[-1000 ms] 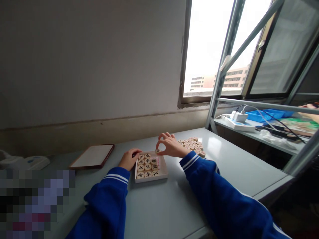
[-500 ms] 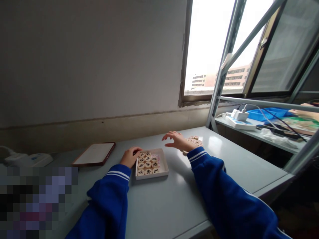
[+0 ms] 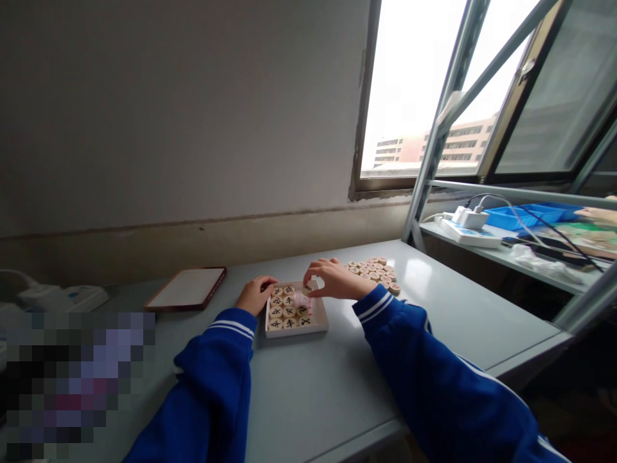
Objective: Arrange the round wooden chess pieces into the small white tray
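Observation:
A small white tray (image 3: 296,329) lies on the grey table and holds several round wooden chess pieces with dark characters. My left hand (image 3: 255,294) rests curled against the tray's far left corner. My right hand (image 3: 331,280) hovers over the tray's far right corner, thumb and forefinger pinched on a chess piece (image 3: 306,290). A loose pile of chess pieces (image 3: 375,271) lies on the table just right of that hand. Both arms wear blue sleeves with white stripes.
A flat red-rimmed lid (image 3: 187,288) lies to the left of the tray. A metal shelf (image 3: 501,252) at the right carries a power strip (image 3: 470,233), cables and a blue bin (image 3: 527,216). Another person's hand (image 3: 600,214) shows at the far right edge.
My right hand went right to the loose pile, then came back to the tray's far right corner pinching a piece. My left hand has stayed at the tray.

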Motion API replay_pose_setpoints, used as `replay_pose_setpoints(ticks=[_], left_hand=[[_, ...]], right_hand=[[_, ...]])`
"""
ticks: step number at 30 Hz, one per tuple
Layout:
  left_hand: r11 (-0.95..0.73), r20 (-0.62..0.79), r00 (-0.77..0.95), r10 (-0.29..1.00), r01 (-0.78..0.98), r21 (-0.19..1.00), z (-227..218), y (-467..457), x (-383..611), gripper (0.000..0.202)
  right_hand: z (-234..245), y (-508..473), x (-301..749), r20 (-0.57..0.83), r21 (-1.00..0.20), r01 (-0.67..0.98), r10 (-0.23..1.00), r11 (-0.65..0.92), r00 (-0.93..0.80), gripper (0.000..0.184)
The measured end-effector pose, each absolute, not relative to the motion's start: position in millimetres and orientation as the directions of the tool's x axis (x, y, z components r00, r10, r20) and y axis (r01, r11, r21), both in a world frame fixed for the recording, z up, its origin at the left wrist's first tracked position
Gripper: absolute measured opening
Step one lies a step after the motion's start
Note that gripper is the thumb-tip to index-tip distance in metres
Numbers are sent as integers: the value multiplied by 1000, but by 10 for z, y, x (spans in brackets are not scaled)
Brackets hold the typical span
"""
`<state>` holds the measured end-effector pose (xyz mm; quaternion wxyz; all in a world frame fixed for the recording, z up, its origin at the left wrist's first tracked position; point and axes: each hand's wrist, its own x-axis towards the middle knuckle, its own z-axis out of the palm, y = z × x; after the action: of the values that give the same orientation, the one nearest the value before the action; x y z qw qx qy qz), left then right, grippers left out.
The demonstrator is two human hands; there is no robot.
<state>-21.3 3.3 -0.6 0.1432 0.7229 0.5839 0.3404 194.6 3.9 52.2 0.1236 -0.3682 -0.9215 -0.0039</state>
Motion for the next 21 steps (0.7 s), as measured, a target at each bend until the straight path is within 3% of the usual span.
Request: replay_pose_setpoints(ticks=[4,8,10,13,16,19,21], left_hand=[[-269,322,77,944,746,610,-2,24,-203,22],[-269,332,71,941,750,604,12,10,-190,21],[-273,341,69,938,751,601,17,5,-185,21],[-266,337,61,940,749,606,19,3,-183,21],[-257,328,56,943,748,612,14,5,-186,21],[-271,333,71,940,751,603,6,11,-194,22],[-285,339,88,937,752,594,2,15,-199,22]], right_hand=[[555,144,2259,224,-89,768,764,635,-605,21],[483,253,2529,206,40,899,877,435,-434,16],[474,264,2543,236,33,914,885,405,-401,18],[515,190,2379,288,-130,815,808,565,-515,19],[540,52,2102,263,-268,593,650,759,-713,24],[500,-58,1887,132,-356,461,533,812,-836,26],[461,-85,1825,90,-402,456,529,794,-844,23]])
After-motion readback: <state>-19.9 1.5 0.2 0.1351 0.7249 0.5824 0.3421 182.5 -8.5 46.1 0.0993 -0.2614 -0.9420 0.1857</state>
